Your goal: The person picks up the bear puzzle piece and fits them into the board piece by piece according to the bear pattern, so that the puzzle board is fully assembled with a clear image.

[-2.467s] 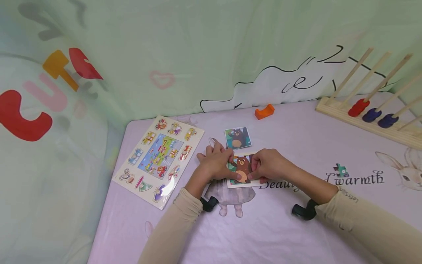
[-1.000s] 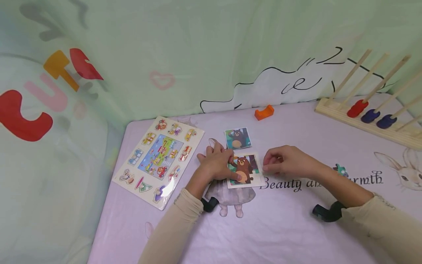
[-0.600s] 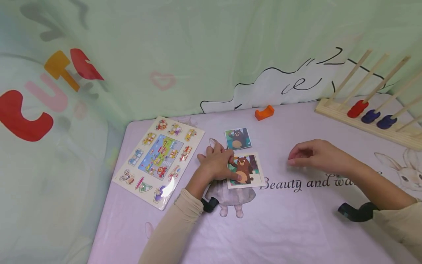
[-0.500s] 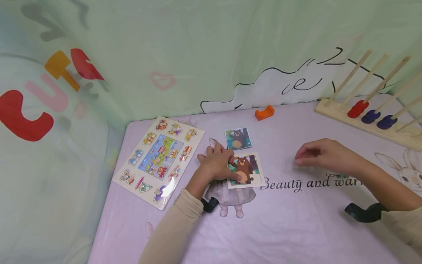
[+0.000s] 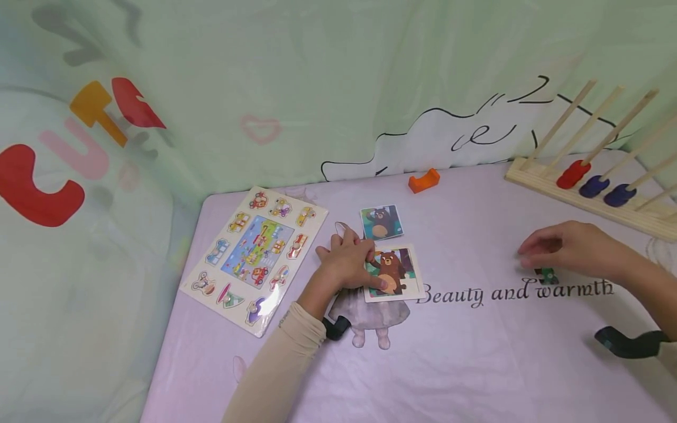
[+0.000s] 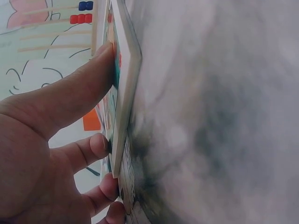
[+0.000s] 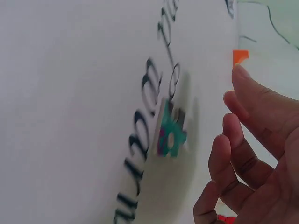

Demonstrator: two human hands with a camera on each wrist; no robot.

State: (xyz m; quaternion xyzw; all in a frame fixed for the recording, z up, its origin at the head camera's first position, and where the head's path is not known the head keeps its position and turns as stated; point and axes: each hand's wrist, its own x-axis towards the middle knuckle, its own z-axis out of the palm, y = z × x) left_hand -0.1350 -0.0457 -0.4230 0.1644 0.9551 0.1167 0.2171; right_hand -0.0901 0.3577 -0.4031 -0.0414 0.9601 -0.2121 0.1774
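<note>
My left hand (image 5: 346, 264) rests beside a small bear jigsaw puzzle in a pale frame (image 5: 416, 267), its thumb pressing on the bear's belly. In the left wrist view, the fingertips touch the puzzle's edge and the tabletop. A pale bare patch shows at the puzzle's lower right. Over the table at the right hovers my right hand (image 5: 576, 252), fingers loosely bent and holding nothing. Just below it lies a loose green jigsaw piece (image 7: 172, 135), partly covered by the hand in the head view. A bear picture card (image 5: 382, 222) lies directly behind the puzzle.
A vehicle peg puzzle board (image 5: 285, 273) lies at the left. An orange block (image 5: 424, 180) sits near the back edge. At the back right stands a wooden peg rack (image 5: 587, 200) with red and blue beads. Printed fabric walls rise behind and at the left.
My right hand has left the puzzle's right side and travelled right across the table to above the loose green piece. The left hand has stayed at the puzzle.
</note>
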